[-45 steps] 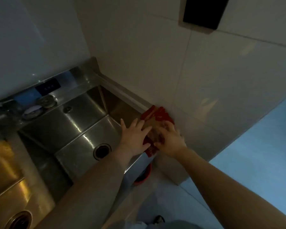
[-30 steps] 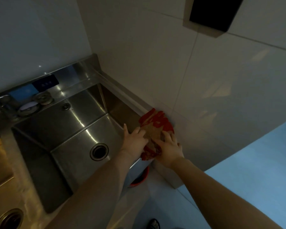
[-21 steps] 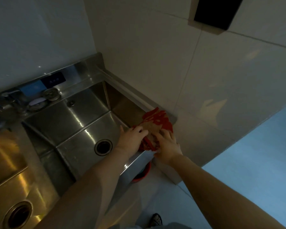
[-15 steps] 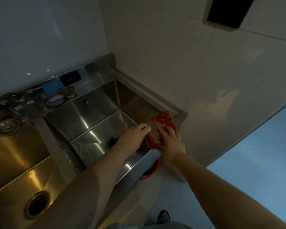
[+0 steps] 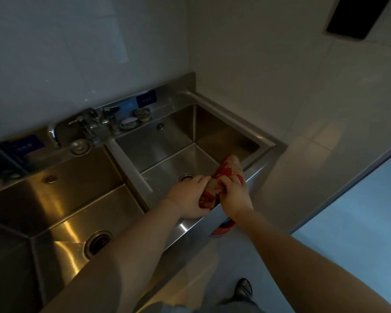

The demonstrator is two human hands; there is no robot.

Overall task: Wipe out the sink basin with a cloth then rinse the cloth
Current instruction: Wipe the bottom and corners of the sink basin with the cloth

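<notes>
Red and tan patterned cloth (image 5: 231,164) is all bunched up at the front right corner of the right-hand stainless sink basin (image 5: 167,143), just past the drain (image 5: 186,177). Both hands are on it, with the left hand (image 5: 188,198) curled round the lower bunch and the right hand (image 5: 235,195) gripping the fold right beside it. Faucet (image 5: 86,123) sits at the back between this basin and the left basin (image 5: 72,199), and something red (image 5: 222,228) pokes out under the sink front.
</notes>
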